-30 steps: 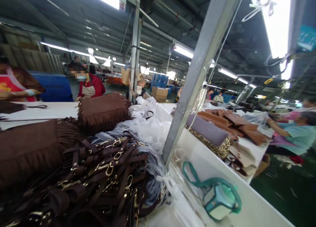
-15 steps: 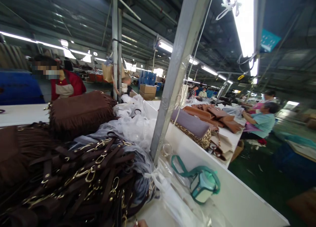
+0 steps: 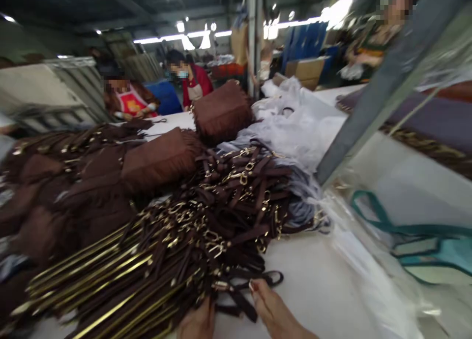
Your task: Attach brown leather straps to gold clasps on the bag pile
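A heap of dark brown straps with gold-coloured clasps (image 3: 217, 216) covers the middle of the table. My right hand (image 3: 275, 309) is at the bottom, its fingers extended beside a loose strap (image 3: 241, 299) at the heap's near edge. I cannot make out a grip on that strap. To its left, my left hand (image 3: 199, 322) reaches up against the near side of the heap. Blur and the straps hide its fingertips. Long gold-coloured metal strips (image 3: 106, 314) lie among brown pieces at lower left. Two brown fringed bags (image 3: 158, 157) lie behind the straps.
White plastic wrapping (image 3: 295, 117) is piled behind the straps. A slanted metal post (image 3: 372, 98) stands on the right, with a green-strapped respirator mask (image 3: 435, 253) in front. Co-workers (image 3: 195, 80) are beyond the table. More brown pieces (image 3: 40, 211) lie at left.
My view has swung left and down. Both hands now show at the strap heap, where only a fingertip or so was visible. The metal strips and more brown pieces have entered view.
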A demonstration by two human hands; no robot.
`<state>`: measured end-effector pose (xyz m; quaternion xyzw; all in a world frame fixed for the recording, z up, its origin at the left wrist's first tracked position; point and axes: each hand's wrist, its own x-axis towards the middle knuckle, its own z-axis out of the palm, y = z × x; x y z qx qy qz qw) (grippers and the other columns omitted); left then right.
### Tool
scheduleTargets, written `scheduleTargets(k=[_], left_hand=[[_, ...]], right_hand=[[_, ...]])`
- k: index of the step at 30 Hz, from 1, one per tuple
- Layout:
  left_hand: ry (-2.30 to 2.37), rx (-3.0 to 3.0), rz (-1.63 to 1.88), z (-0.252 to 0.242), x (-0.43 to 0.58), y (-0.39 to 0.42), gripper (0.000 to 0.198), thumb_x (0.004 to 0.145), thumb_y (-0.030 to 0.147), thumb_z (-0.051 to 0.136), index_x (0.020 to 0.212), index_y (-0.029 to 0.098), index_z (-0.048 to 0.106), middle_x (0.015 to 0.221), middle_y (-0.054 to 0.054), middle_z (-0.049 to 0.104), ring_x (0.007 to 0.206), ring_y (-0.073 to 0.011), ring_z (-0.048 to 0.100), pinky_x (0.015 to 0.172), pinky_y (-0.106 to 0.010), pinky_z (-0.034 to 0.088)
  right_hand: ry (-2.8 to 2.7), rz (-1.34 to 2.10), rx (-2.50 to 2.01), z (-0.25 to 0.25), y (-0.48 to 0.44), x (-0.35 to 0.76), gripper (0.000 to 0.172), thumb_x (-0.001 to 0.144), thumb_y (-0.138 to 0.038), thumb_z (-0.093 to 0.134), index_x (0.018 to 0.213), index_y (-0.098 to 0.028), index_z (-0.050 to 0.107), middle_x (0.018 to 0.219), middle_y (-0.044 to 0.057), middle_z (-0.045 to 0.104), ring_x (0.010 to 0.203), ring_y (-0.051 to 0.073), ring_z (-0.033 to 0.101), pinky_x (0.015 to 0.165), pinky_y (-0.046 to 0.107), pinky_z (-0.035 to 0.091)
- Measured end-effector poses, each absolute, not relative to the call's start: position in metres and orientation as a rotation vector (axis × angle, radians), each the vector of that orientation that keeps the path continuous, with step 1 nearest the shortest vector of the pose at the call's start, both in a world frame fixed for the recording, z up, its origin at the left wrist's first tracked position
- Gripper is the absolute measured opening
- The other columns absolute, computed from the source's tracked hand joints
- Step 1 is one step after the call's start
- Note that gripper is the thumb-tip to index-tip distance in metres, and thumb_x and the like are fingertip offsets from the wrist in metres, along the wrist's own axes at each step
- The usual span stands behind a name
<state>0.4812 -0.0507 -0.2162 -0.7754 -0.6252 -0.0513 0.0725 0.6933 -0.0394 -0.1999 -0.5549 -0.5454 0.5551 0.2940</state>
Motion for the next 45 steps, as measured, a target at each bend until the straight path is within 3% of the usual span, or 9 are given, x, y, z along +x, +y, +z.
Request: scheduleTargets(k=[2, 4, 11, 14, 18, 22, 33, 39, 45], left_hand=[[-1.909, -2.328, -0.059, -0.220, 0.473, -0.059, 0.023, 0.081, 0.015, 0.048, 0.096, 0.021, 0.064, 0.066, -0.001, 0.068, 0.053, -0.0136, 0.061, 0.053, -0.021, 0.049], [-1.904, -2.334, -0.062, -0.223, 0.475, -0.059, 0.026, 0.081, 0.015, 0.045, 0.095, 0.021, 0.065, 0.069, -0.003, 0.070, 0.053, -0.0149, 0.063, 0.054, -0.022, 0.051], [-1.802, -2.175, -0.113, -0.220, 0.493, -0.046, 0.029, 0.081, 0.018, 0.042, 0.101, 0.020, 0.063, 0.094, -0.007, 0.070, 0.085, -0.0227, 0.065, 0.076, -0.035, 0.053], [-1.831, -2.152, -0.149, -0.223, 0.493, -0.045, 0.029, 0.082, 0.018, 0.043, 0.100, 0.022, 0.064, 0.096, -0.007, 0.069, 0.085, -0.0235, 0.065, 0.078, -0.038, 0.052], [-1.923, -2.183, -0.201, -0.227, 0.495, -0.045, 0.027, 0.083, 0.016, 0.041, 0.094, 0.022, 0.066, 0.089, -0.007, 0.071, 0.076, -0.0227, 0.066, 0.073, -0.037, 0.052], [-1.919, -2.224, -0.207, -0.230, 0.494, -0.044, 0.030, 0.084, 0.011, 0.039, 0.092, 0.020, 0.067, 0.089, -0.007, 0.071, 0.075, -0.0220, 0.066, 0.073, -0.037, 0.052], [-1.777, -2.301, -0.233, -0.229, 0.486, -0.043, 0.030, 0.084, 0.010, 0.037, 0.094, 0.019, 0.064, 0.089, -0.007, 0.070, 0.082, -0.0217, 0.065, 0.078, -0.038, 0.054], [-1.634, -2.289, -0.137, -0.230, 0.486, -0.044, 0.029, 0.076, 0.003, 0.042, 0.088, 0.016, 0.065, 0.075, -0.007, 0.068, 0.067, -0.0191, 0.065, 0.066, -0.033, 0.055], [-1.533, -2.304, 0.020, -0.225, 0.485, -0.044, 0.030, 0.072, 0.000, 0.046, 0.089, 0.015, 0.065, 0.069, -0.006, 0.066, 0.059, -0.0175, 0.063, 0.057, -0.029, 0.054]], right_hand=[[-1.553, 1.589, -1.435, -0.197, -0.047, 0.679, 0.018, 0.086, -0.032, 0.031, 0.087, -0.021, 0.044, 0.074, 0.001, 0.053, 0.067, 0.014, 0.049, 0.063, 0.024, 0.039], [-1.648, 1.628, -1.460, -0.194, -0.052, 0.666, 0.014, 0.085, -0.024, 0.030, 0.087, -0.020, 0.044, 0.074, 0.001, 0.055, 0.067, 0.014, 0.051, 0.062, 0.024, 0.037], [-2.031, 1.299, -1.731, -0.197, -0.037, 0.636, 0.024, 0.080, -0.005, 0.030, 0.092, -0.016, 0.048, 0.083, 0.008, 0.065, 0.073, 0.018, 0.062, 0.061, 0.025, 0.040], [-2.157, 1.095, -1.742, -0.202, -0.029, 0.624, 0.030, 0.076, 0.001, 0.032, 0.096, -0.014, 0.049, 0.089, 0.010, 0.065, 0.082, 0.020, 0.062, 0.068, 0.026, 0.043], [-2.234, 0.903, -1.719, -0.211, -0.023, 0.613, 0.029, 0.078, 0.002, 0.033, 0.095, -0.013, 0.050, 0.091, 0.012, 0.062, 0.086, 0.021, 0.060, 0.077, 0.030, 0.045], [-2.272, 0.780, -1.690, -0.219, -0.020, 0.609, 0.027, 0.080, 0.002, 0.031, 0.094, -0.013, 0.049, 0.089, 0.013, 0.060, 0.085, 0.023, 0.059, 0.076, 0.034, 0.047], [-2.301, 0.758, -1.419, -0.230, -0.015, 0.610, 0.030, 0.079, 0.000, 0.032, 0.102, -0.011, 0.046, 0.093, 0.012, 0.059, 0.088, 0.021, 0.057, 0.079, 0.032, 0.049], [-2.321, 0.743, -1.297, -0.238, -0.016, 0.612, 0.042, 0.075, 0.001, 0.033, 0.115, -0.007, 0.040, 0.099, 0.014, 0.057, 0.095, 0.021, 0.055, 0.084, 0.034, 0.048], [-2.383, 0.755, -1.309, -0.238, -0.016, 0.609, 0.042, 0.075, 0.002, 0.033, 0.116, 0.000, 0.041, 0.101, 0.019, 0.056, 0.095, 0.025, 0.053, 0.086, 0.038, 0.047]])
